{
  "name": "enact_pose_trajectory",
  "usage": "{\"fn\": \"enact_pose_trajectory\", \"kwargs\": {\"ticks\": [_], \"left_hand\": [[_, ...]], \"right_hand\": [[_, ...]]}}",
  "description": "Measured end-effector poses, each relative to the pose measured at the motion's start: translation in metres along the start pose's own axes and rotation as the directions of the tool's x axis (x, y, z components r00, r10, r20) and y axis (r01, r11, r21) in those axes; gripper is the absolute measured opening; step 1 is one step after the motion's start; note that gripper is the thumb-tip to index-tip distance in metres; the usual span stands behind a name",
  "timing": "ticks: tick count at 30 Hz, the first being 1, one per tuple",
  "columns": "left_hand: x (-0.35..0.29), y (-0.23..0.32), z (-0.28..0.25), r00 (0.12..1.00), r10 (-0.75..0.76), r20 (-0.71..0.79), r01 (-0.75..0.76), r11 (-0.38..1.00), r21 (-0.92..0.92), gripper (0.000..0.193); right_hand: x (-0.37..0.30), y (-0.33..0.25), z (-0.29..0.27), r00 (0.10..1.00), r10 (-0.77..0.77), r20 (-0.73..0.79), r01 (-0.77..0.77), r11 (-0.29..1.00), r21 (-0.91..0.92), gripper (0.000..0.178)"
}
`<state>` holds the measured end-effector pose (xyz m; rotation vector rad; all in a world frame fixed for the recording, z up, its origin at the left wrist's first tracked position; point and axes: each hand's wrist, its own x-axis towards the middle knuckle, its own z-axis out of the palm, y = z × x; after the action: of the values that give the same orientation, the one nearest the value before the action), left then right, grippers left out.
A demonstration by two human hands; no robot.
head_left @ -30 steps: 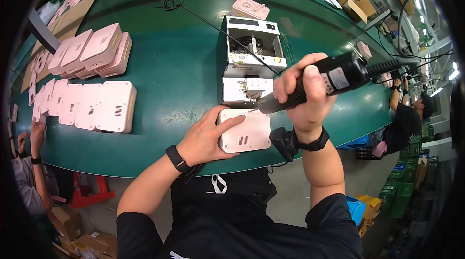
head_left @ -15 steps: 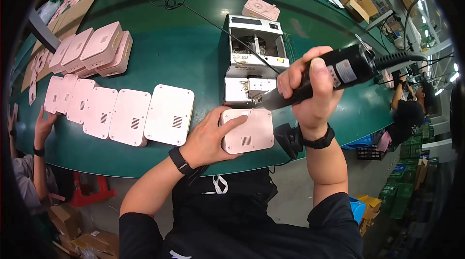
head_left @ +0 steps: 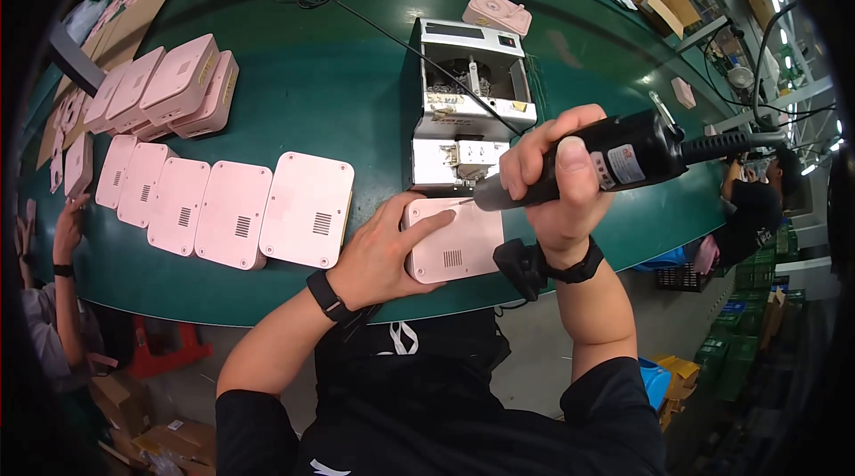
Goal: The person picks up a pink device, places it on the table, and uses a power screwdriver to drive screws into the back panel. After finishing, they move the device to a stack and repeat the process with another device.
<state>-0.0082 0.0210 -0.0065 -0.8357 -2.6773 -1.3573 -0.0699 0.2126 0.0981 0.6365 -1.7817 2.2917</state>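
Observation:
My right hand [head_left: 570, 187] is wrapped around a black electric screwdriver [head_left: 634, 154], its cord running off to the right. Its thin bit points left and meets the upper part of a pink plastic case [head_left: 468, 240], close to the top edge. That case lies flat on the table in front of me, its vent slots and corner screw holes facing up. My left hand [head_left: 378, 249] grips the case from its left side, index finger stretched across the top and thumb along the lower edge. Whether a screw sits under the bit is too small to tell.
A screw feeder machine [head_left: 472, 115] stands just behind the case. To the left runs a row of pink cases [head_left: 233, 213], with stacked pink cases [head_left: 183, 80] behind. Another pink part [head_left: 497, 11] lies beyond the feeder. A co-worker's hand [head_left: 69, 227] is at the far left.
The screwdriver has shifted slightly down and left against the case. At the far left, the co-worker's hand has moved the end case away from the row and tilted it up.

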Motion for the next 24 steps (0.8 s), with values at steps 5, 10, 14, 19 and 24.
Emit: {"fn": "enact_pose_trajectory", "kwargs": {"ticks": [5,10,14,19,24], "left_hand": [[-0.001,0.0,-0.001,1.0,0.001,-0.003,-0.001,1.0,-0.007,0.082],[-0.001,0.003,-0.002,1.0,-0.002,0.001,0.002,1.0,0.005,0.082],[-0.003,0.0,0.0,1.0,0.008,0.013,-0.008,1.0,-0.017,0.083],[0.002,0.006,0.002,0.999,0.011,0.033,-0.011,1.0,-0.023,0.083],[0.009,0.008,0.009,0.999,0.035,0.034,-0.034,0.999,-0.013,0.083]], "right_hand": [[-0.002,0.003,0.003,1.0,-0.009,0.008,0.009,1.0,-0.002,0.024],[0.0,0.003,0.001,1.0,-0.004,-0.018,0.003,0.999,-0.034,0.023],[0.002,-0.009,0.007,0.998,0.0,-0.067,-0.002,0.999,-0.032,0.021],[0.013,-0.033,0.011,0.986,-0.136,-0.092,0.141,0.988,0.054,0.017],[0.026,-0.016,0.008,0.992,-0.107,-0.06,0.101,0.99,-0.097,0.019]]}}
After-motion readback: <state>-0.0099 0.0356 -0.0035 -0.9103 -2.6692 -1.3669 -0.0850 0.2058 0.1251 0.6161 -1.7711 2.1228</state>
